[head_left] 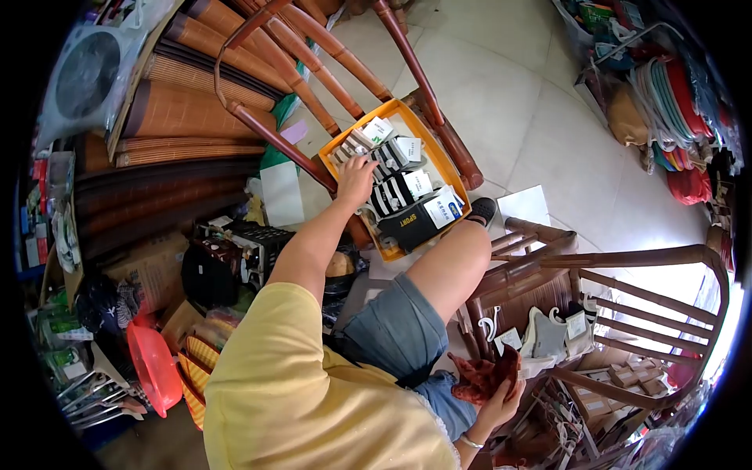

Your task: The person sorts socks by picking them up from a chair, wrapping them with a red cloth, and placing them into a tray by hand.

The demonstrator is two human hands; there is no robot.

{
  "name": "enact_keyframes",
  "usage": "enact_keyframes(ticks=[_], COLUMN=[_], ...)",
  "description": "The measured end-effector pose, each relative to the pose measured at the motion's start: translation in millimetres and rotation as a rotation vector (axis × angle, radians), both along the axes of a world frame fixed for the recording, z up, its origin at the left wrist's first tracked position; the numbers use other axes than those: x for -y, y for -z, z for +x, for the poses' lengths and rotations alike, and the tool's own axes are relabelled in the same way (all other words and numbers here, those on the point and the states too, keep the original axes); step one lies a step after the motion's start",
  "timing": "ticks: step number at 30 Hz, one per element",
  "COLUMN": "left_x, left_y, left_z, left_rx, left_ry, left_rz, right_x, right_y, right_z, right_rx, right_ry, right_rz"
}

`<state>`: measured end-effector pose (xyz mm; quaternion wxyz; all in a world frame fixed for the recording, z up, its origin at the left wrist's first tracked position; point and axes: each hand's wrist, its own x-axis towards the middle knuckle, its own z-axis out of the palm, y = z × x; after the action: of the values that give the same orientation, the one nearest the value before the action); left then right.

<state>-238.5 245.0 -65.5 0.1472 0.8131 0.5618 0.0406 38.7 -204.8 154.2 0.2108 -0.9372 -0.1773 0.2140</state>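
Observation:
A yellow tray (pixel 455 174) rests on a wooden chair and holds several packs of socks with white labels, among them striped socks (pixel 389 194) and dark grey socks (pixel 411 226) marked SPORT. My left hand (pixel 358 179) reaches over the tray's left side, its fingers on the striped socks; whether they grip any is unclear. Low at the right, beside my lap, my right hand (pixel 500 403) is closed on a dark red cloth (pixel 475 379).
A second wooden chair (pixel 642 258) at the right carries grey and white socks (pixel 547 335) with hooks. Rolled brown mats (pixel 205 110) stand at the upper left. A red basin (pixel 149 364) is at the lower left, and bagged goods (pixel 666 102) lie at the upper right.

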Motion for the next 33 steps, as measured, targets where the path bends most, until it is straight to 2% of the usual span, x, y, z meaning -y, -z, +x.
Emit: enact_keyframes(ticks=[1, 2, 5, 7, 8, 10, 13, 16, 18, 19, 22, 24, 26, 27, 28, 30, 32, 33], left_x=[5, 8, 14, 17, 20, 29, 55, 82, 102, 112, 129, 127, 111, 101, 88, 67, 48, 41], left_y=[6, 16, 20, 0, -5, -15, -7, -15, -17, -21, -26, -34, -19, 0, 7, 14, 19, 7], left_z=[-6, -11, -19, -17, -17, -23, -29, -24, -18, -15, -12, -7, -7, -11, -13, -16, -19, -15], left_rx=[-0.114, -0.112, 0.019, 0.126, 0.129, 0.294, 0.364, 0.438, 0.471, 0.444, 0.432, 0.467, 0.497, 0.541, 0.578, 0.421, 0.4, 0.301], left_ry=[0.01, 0.012, 0.087, -0.029, -0.024, -0.141, -0.128, -0.187, -0.19, -0.177, -0.14, -0.179, -0.364, -0.366, -0.39, -0.383, -0.397, -0.395], left_rz=[-0.07, -0.066, 0.091, 0.229, 0.24, 0.056, 0.125, 0.026, 0.026, 0.059, 0.038, -0.037, -0.115, -0.037, -0.103, -0.112, -0.127, -0.185], right_x=[4, 8, 11, 13, 16, 20, 34, 58, 72, 78, 93, 99, 93, 86, 81, 75, 66, 62], right_y=[1, 3, -1, -1, 3, 3, 0, 0, -11, -30, -94, -110, -96, -84, -69, -45, -23, -14], right_z=[0, -1, -4, -7, -8, -11, -12, -11, -16, -21, -14, -18, -29, -36, -42, -51, -62, -65], right_rx=[0.003, 0.049, 0.146, 0.199, 0.27, 0.345, 0.402, 0.301, 0.003, -0.042, -0.308, -0.377, -0.466, -0.522, -0.583, -0.697, -0.817, -0.856], right_ry=[0.003, -0.011, -0.054, -0.078, -0.078, -0.067, -0.036, -0.001, 0.37, 0.44, 0.73, 0.705, 0.668, 0.654, 0.653, 0.663, 0.681, 0.687], right_rz=[0.003, -0.001, -0.009, -0.013, 0.058, 0.138, 0.175, 0.196, 0.581, 0.583, 1.259, 1.482, 1.511, 1.496, 1.459, 1.361, 1.235, 1.192])
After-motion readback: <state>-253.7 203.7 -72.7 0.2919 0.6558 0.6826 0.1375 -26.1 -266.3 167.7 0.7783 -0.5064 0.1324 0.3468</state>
